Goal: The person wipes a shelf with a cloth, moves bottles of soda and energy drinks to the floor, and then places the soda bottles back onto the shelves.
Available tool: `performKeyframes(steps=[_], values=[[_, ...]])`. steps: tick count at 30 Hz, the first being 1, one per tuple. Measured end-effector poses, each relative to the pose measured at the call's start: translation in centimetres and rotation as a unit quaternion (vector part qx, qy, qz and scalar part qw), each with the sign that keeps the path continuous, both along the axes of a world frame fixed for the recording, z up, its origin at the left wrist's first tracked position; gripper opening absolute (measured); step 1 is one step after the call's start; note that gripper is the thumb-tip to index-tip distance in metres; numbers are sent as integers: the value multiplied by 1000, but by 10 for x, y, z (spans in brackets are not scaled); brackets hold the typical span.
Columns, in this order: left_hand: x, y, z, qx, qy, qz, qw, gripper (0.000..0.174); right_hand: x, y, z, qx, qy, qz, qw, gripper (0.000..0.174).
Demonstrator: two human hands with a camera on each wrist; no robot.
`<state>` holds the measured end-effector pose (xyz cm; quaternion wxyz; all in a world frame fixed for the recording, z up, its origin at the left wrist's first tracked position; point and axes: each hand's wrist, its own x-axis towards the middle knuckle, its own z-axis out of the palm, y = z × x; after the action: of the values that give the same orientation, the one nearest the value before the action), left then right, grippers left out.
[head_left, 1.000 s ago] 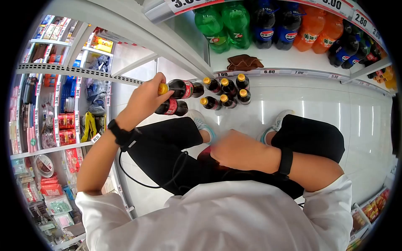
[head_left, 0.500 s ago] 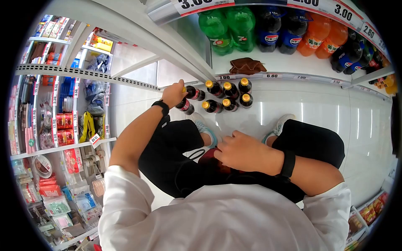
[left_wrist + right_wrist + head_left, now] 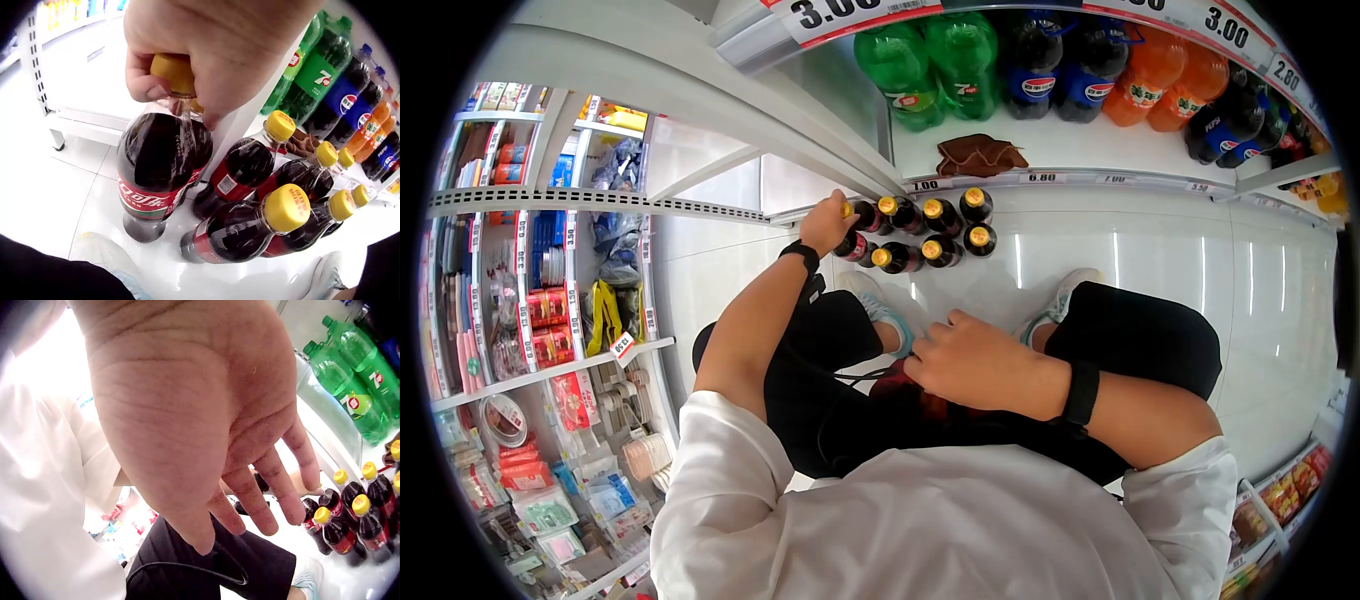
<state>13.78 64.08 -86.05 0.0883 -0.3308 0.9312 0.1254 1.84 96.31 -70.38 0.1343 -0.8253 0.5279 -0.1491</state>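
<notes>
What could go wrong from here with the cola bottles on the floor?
The left hand grips a cola bottle only by its yellow cap, so the bottle might swing or slip if moved.
The other cola bottles stand close together on the glossy floor; one bump could topple several.
A shoe is near them and might knock one.

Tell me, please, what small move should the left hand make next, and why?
Probably the left hand should settle the cola bottle upright on the floor. Its fingers grip the yellow cap, the bottle's base looks at or near the floor, and other cola bottles stand close beside it.
</notes>
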Motion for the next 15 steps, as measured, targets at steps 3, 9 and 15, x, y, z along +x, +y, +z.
performKeyframes(steps=[3, 9, 15], values=[[4, 2, -5, 35, 47, 49, 997, 40, 1, 0, -2, -7, 12, -2, 1000, 7], [9, 13, -26, 47, 159, 101, 981, 38, 3, 1, -1, -4, 18, -5, 1000, 7], [14, 24, -47, 72, 243, 182, 950, 42, 3, 2, -2, 6, 21, -5, 1000, 7]])
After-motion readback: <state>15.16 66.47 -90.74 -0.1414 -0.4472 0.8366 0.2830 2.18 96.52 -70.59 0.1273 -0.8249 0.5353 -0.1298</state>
